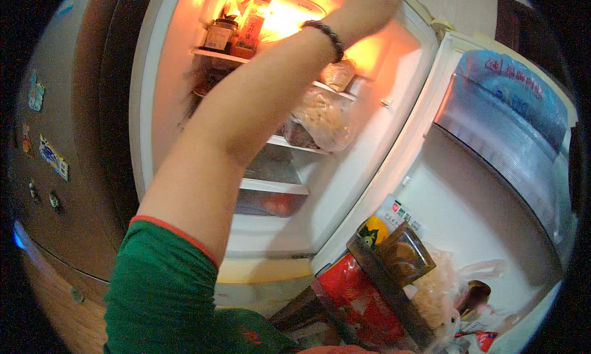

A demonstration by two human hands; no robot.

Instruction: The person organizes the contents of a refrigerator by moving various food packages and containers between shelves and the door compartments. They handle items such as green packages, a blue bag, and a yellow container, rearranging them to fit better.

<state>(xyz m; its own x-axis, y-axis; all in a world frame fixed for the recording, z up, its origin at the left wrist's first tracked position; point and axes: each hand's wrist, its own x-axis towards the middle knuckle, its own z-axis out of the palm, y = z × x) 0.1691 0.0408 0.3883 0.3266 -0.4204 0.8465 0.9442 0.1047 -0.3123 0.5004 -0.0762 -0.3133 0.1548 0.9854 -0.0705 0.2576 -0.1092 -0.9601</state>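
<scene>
My left arm, in a green sleeve with a red hem, stretches up and across the open refrigerator (280,274). A dark beaded bracelet (324,35) circles the wrist. My left hand (373,8) is raised by the top right of the lit compartment, and the picture's upper edge cuts off its fingers. Whether it holds anything is hidden. Behind the forearm, a dark jar (220,35) and a bottle with a pinkish label (251,27) stand on the upper shelf. A clear plastic bag of pale food (323,117) bulges from the shelf below. My right hand is out of view.
The refrigerator door (425,188) stands open at the right. Its upper bin has a translucent bluish cover (505,145). The lower bin (394,286) holds red packets, a brown-tinted container (406,254) and plastic bags (437,286). A dark panel with magnets (54,157) is at left.
</scene>
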